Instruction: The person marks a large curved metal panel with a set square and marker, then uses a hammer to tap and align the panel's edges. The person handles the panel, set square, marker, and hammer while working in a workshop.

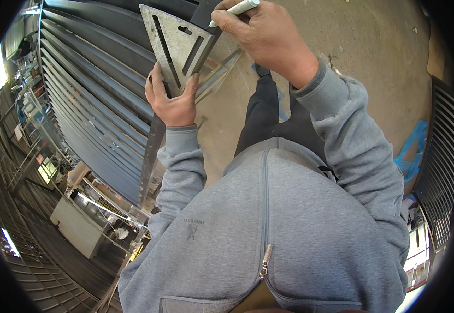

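Observation:
A silver triangular speed square [182, 44] with slots cut through it lies against the end of a dark metal slatted panel [96, 78]. My left hand [173, 101] grips the square's lower corner, thumb on one side and fingers on the other. In my right hand [271, 39] is a white marker pen [241, 7], pinched between thumb and fingers. Its tip points down at the square's right edge, close to the dark metal; whether it touches cannot be made out.
Concrete floor [383, 68] spreads beneath and to the right of my legs. A second dark slatted panel [438, 167] stands at the far right, near a blue plastic strip [412, 151]. At lower left are a grey box-like cabinet [78, 229] and cluttered racks.

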